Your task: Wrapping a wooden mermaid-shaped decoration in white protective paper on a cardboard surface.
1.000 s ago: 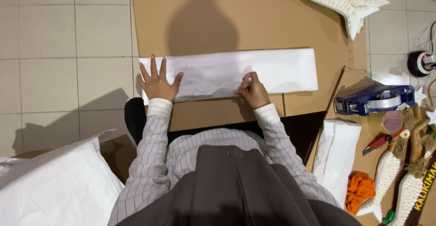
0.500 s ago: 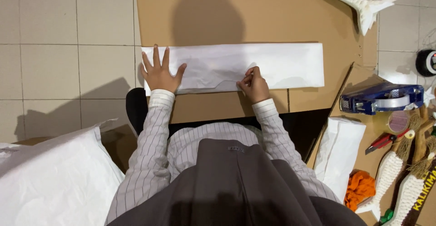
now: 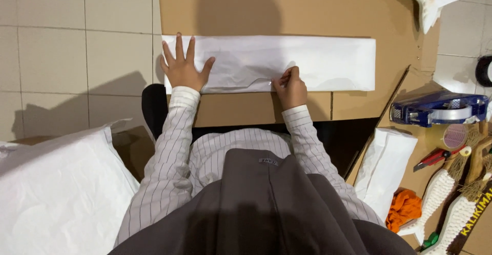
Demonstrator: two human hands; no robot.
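Note:
A long folded strip of white paper point(image 3: 328, 63) lies across a brown cardboard sheet point(image 3: 307, 9) on the tiled floor. My left hand point(image 3: 182, 65) is spread flat with fingers apart, pressing down the strip's left end. My right hand point(image 3: 289, 86) is closed at the strip's near edge around its middle, pinching a small raised flap of the paper between fingers and thumb. Both arms are in striped sleeves.
A blue tape dispenser point(image 3: 438, 109) sits at the right, with a red cutter point(image 3: 433, 158), an orange cloth point(image 3: 405, 209) and white woven fish-shaped items point(image 3: 435, 193) below it. More white paper point(image 3: 384, 168) lies beside them. A white bag point(image 3: 56, 193) is at lower left.
The view has shifted slightly, so everything sits a little lower in the frame. My hands stay at the same places on the paper; the right one keeps working the near edge.

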